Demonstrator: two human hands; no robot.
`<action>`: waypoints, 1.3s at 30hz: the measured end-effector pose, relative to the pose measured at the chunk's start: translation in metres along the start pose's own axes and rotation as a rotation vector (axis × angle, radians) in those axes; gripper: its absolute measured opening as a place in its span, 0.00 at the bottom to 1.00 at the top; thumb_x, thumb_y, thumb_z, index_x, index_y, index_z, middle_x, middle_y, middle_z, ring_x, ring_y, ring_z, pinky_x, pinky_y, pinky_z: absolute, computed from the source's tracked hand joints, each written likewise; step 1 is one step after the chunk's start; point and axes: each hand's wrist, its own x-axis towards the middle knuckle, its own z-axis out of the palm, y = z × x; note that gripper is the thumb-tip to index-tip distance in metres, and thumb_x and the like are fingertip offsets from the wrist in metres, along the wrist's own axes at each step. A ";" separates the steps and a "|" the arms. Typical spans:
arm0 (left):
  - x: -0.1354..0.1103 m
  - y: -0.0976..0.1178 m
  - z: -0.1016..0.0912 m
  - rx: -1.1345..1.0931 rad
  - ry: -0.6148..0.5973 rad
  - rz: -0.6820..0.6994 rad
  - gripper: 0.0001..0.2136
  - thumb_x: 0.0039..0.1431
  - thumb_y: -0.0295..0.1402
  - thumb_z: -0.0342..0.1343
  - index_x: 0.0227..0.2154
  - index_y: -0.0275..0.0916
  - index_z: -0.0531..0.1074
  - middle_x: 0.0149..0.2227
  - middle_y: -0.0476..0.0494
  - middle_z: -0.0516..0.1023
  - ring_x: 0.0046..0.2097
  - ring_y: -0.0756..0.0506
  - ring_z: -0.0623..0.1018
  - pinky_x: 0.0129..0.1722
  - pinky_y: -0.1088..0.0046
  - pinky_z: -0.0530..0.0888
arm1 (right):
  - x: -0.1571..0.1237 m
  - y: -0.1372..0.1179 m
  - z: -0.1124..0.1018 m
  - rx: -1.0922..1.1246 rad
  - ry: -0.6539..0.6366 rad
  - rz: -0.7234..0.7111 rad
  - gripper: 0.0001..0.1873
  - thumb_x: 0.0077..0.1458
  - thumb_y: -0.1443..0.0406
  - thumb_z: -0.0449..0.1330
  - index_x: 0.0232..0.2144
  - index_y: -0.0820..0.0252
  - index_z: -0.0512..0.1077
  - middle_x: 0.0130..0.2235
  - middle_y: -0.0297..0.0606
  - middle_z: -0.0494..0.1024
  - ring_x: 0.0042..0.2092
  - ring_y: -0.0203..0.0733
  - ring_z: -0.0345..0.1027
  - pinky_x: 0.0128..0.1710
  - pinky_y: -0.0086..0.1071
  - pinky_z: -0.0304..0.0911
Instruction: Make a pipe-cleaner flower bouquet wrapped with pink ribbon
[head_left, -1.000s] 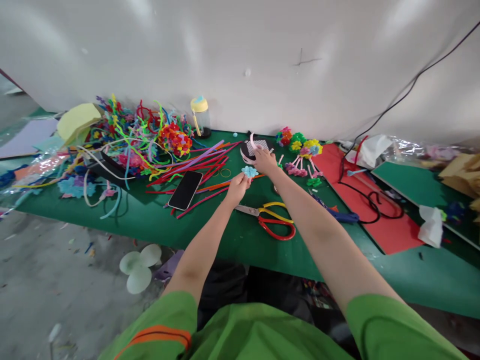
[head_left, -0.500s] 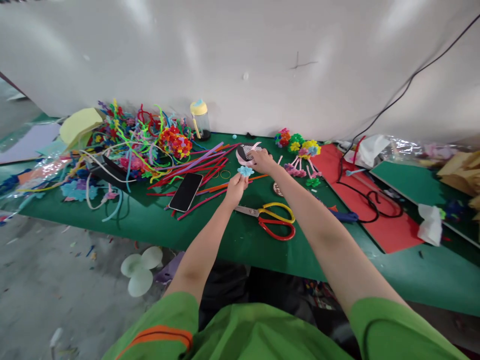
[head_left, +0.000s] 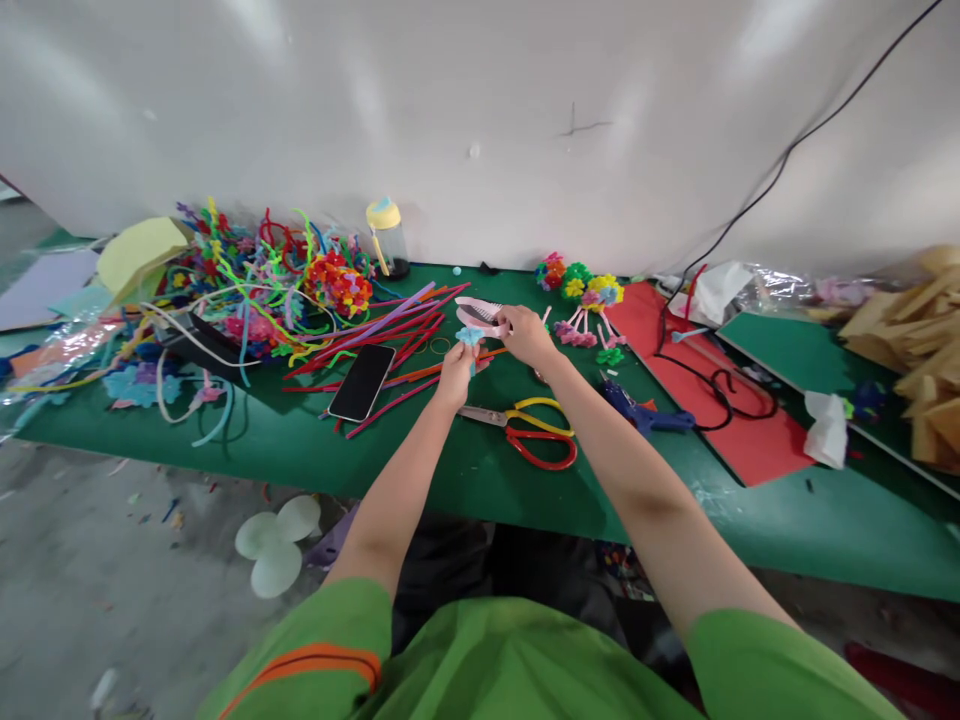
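Observation:
Between finger and thumb, my left hand (head_left: 454, 375) pinches a light-blue fuzzy pipe-cleaner flower (head_left: 470, 335) by its short stem. My right hand (head_left: 527, 335) is closed on the right end of a pink curved piece (head_left: 471, 306) with a dark middle and a row of pale teeth; its exact kind is unclear. The flower sits right in front of that piece, and whether they touch is hard to tell. Scissors (head_left: 525, 425) with one yellow and one red handle lie below my hands. Red, purple and orange pipe cleaners (head_left: 409, 335) are spread to the left.
A phone (head_left: 362, 383) lies left of my hands, with a tangled pile of pipe-cleaner flowers (head_left: 262, 270) beyond. A bottle (head_left: 387, 238) stands by the wall. At right are finished flower bunches (head_left: 592, 300), a blue glue gun (head_left: 645, 412) with black cord, and red sheets (head_left: 750, 435).
The pink piece has turned, so its toothed side shows differently. The flower has tilted up with its stem now visible below. The whole view has shifted slightly, uncovering the glue gun.

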 end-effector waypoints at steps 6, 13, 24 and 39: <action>-0.004 0.005 0.002 -0.194 -0.089 -0.082 0.10 0.55 0.33 0.54 0.23 0.36 0.62 0.29 0.53 0.64 0.35 0.55 0.71 0.45 0.67 0.73 | 0.003 -0.016 -0.001 0.182 -0.035 -0.003 0.06 0.45 0.66 0.55 0.19 0.60 0.66 0.27 0.40 0.73 0.33 0.41 0.65 0.36 0.33 0.60; 0.000 0.002 0.002 -0.139 0.002 -0.021 0.09 0.56 0.32 0.54 0.23 0.36 0.62 0.28 0.53 0.64 0.32 0.56 0.69 0.44 0.68 0.72 | 0.016 -0.033 -0.012 0.960 -0.093 0.281 0.13 0.46 0.62 0.52 0.13 0.58 0.58 0.24 0.38 0.75 0.31 0.39 0.71 0.34 0.32 0.65; 0.009 -0.013 -0.005 0.160 -0.006 0.257 0.14 0.53 0.38 0.58 0.18 0.35 0.66 0.30 0.50 0.64 0.31 0.55 0.65 0.34 0.78 0.67 | 0.019 -0.060 -0.025 1.217 -0.243 -0.002 0.12 0.53 0.62 0.53 0.26 0.63 0.73 0.35 0.42 0.79 0.38 0.38 0.73 0.43 0.33 0.64; 0.004 -0.005 -0.004 0.108 0.084 0.121 0.16 0.56 0.40 0.54 0.19 0.35 0.63 0.21 0.53 0.59 0.23 0.56 0.58 0.23 0.79 0.56 | 0.029 -0.010 -0.033 0.603 0.310 -0.069 0.20 0.59 0.60 0.45 0.52 0.55 0.64 0.55 0.41 0.70 0.61 0.43 0.56 0.63 0.48 0.45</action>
